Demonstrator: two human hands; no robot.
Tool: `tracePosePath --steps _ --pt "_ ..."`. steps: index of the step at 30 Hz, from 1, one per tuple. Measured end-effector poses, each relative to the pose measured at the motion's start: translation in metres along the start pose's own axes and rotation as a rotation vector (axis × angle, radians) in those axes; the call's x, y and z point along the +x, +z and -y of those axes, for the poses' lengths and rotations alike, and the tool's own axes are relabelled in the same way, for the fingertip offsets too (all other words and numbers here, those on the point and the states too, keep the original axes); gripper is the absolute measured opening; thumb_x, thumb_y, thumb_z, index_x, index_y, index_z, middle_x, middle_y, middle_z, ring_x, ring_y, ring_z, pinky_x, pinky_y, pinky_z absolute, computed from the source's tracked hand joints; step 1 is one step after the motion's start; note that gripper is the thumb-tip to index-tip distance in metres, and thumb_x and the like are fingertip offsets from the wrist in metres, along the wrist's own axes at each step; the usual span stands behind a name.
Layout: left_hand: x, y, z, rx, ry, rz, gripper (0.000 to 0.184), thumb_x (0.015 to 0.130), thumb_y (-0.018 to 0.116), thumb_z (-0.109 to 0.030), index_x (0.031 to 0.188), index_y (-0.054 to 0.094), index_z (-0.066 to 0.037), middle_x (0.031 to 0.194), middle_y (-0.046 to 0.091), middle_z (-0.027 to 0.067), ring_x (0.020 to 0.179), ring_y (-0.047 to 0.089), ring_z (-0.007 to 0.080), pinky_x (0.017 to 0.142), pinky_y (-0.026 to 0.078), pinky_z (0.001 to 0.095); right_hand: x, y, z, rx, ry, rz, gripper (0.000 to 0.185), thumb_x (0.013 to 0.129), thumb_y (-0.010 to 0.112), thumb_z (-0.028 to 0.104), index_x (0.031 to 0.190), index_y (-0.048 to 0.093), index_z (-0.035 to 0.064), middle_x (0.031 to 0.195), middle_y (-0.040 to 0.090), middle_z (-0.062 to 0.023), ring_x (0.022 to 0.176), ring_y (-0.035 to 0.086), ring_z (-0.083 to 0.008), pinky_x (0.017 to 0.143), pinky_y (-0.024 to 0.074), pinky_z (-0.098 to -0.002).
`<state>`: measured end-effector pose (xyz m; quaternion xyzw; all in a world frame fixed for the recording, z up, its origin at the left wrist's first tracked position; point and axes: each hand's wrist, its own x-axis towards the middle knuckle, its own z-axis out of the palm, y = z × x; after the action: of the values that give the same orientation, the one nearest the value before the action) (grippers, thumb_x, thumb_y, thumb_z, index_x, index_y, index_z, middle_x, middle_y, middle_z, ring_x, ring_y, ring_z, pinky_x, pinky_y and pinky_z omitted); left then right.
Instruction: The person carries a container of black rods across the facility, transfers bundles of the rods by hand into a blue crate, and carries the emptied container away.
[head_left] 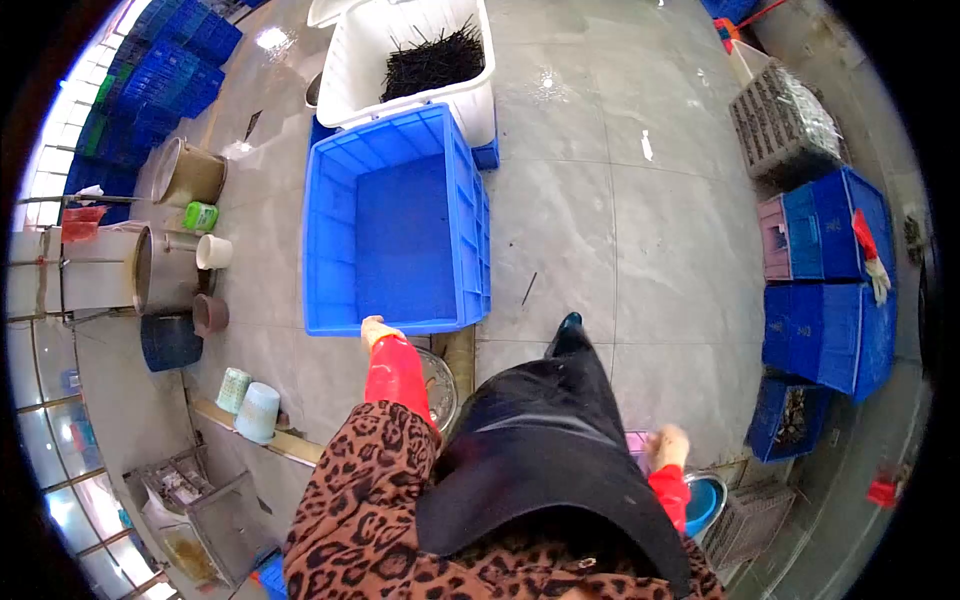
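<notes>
My left hand point(379, 330), in a pale glove with a long red cuff, grips the near rim of a large blue plastic crate point(400, 235). The crate's inside is bare, and it stands against a white tub point(335, 95) holding a heap of thin black sticks point(435, 65). Low on the right, my right hand point(668, 447) hangs away from the crate, its fingers curled in with nothing visible in them. Close to that hand are a pink object point(637, 446) and a metal basin with a blue bowl point(703, 500).
Stacked blue crates point(830, 330) and a grey crate point(785, 120) line the right wall. On the left stand metal pots point(165, 270), a green container point(200, 216) and two light buckets point(257, 412). A round metal basin point(440, 385) sits beside my left arm. The tiled floor point(560, 230) looks wet.
</notes>
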<state>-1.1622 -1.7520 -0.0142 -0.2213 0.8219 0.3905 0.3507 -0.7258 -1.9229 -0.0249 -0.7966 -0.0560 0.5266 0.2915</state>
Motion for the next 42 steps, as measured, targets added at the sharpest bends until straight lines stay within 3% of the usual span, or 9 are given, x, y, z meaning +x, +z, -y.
tracePosePath --steps 1,11,17,19,21,25,28,31,42 --pt "-0.001 -0.004 -0.001 0.018 0.005 -0.050 0.044 0.060 0.052 -0.029 0.084 0.047 0.007 0.089 0.049 0.0212 0.073 0.050 0.0290 0.070 0.037 0.0389 0.006 0.007 0.039 0.149 0.227 -0.069 0.007 0.069 0.047 0.011 0.074 0.046 0.0070 0.058 0.044 -0.0044 0.046 0.044 -0.0167 0.038 0.0375 -0.0287" --pt "-0.032 -0.043 0.031 -0.124 0.092 -0.400 0.037 0.058 0.054 -0.024 0.077 0.053 0.007 0.085 0.053 0.0195 0.071 0.050 0.0263 0.068 0.038 0.0367 0.054 0.013 0.223 -0.110 -0.172 -0.024 0.029 0.070 0.047 0.005 0.098 0.042 -0.0002 0.061 0.040 0.0004 0.048 0.042 -0.0095 0.041 0.0355 -0.0246" --pt "-0.036 -0.095 0.070 -0.095 0.368 -0.336 0.025 0.058 0.054 -0.019 0.068 0.057 0.003 0.068 0.053 0.0128 0.064 0.048 0.0199 0.061 0.039 0.0300 0.088 0.034 0.252 0.258 0.014 0.430 0.038 0.070 0.052 0.007 0.105 0.039 -0.0011 0.073 0.050 -0.0067 0.049 0.044 -0.0119 0.040 0.0356 -0.0209" --pt "-0.051 -0.109 0.068 -0.067 0.338 -0.290 0.024 0.059 0.054 -0.018 0.070 0.057 0.003 0.074 0.054 0.0123 0.068 0.049 0.0200 0.063 0.040 0.0304 0.088 0.046 0.264 -0.127 -0.092 0.247 0.038 0.070 0.053 0.008 0.104 0.039 -0.0010 0.072 0.049 -0.0074 0.049 0.043 -0.0125 0.040 0.0350 -0.0212" --pt "-0.077 -0.117 0.058 0.618 0.052 -0.418 0.031 0.064 0.054 -0.020 0.083 0.055 0.004 0.082 0.055 0.0149 0.076 0.052 0.0231 0.069 0.040 0.0326 0.123 0.035 0.260 0.041 0.150 0.472 0.038 0.070 0.052 0.007 0.104 0.039 -0.0014 0.074 0.050 -0.0083 0.051 0.046 -0.0139 0.041 0.0375 -0.0220" --pt "-0.125 -0.075 0.041 0.551 -0.064 -0.863 0.045 0.069 0.054 -0.026 0.100 0.047 0.004 0.099 0.050 0.0179 0.092 0.048 0.0245 0.080 0.037 0.0321 0.145 0.043 0.274 -0.089 0.198 0.568 0.039 0.070 0.049 0.006 0.107 0.038 -0.0036 0.070 0.048 -0.0051 0.053 0.048 -0.0133 0.043 0.0388 -0.0226" --pt "-0.110 -0.066 0.086 0.589 0.626 -0.327 0.052 0.072 0.052 -0.031 0.110 0.039 0.001 0.113 0.040 0.0168 0.106 0.038 0.0238 0.089 0.029 0.0297 0.113 0.074 0.296 -0.397 -0.035 0.400 0.039 0.070 0.048 0.008 0.106 0.039 -0.0045 0.068 0.046 -0.0038 0.054 0.047 -0.0122 0.045 0.0394 -0.0231" --pt "-0.145 -0.020 0.081 0.936 0.485 0.354 0.061 0.069 0.051 -0.040 0.115 0.035 -0.003 0.115 0.038 0.0156 0.107 0.037 0.0242 0.089 0.027 0.0291 0.120 0.101 0.305 -0.482 -0.135 0.443 0.043 0.069 0.049 0.012 0.107 0.039 -0.0054 0.079 0.051 -0.0092 0.062 0.051 -0.0150 0.053 0.0432 -0.0248" --pt "-0.177 0.012 0.107 1.283 0.313 0.082 0.037 0.063 0.047 -0.016 0.100 0.049 -0.012 0.097 0.052 0.0133 0.092 0.048 0.0269 0.077 0.038 0.0353 0.130 0.129 0.337 -0.769 -0.087 0.669 0.040 0.068 0.051 0.012 0.104 0.042 -0.0050 0.078 0.051 -0.0073 0.061 0.051 -0.0142 0.052 0.0429 -0.0236"
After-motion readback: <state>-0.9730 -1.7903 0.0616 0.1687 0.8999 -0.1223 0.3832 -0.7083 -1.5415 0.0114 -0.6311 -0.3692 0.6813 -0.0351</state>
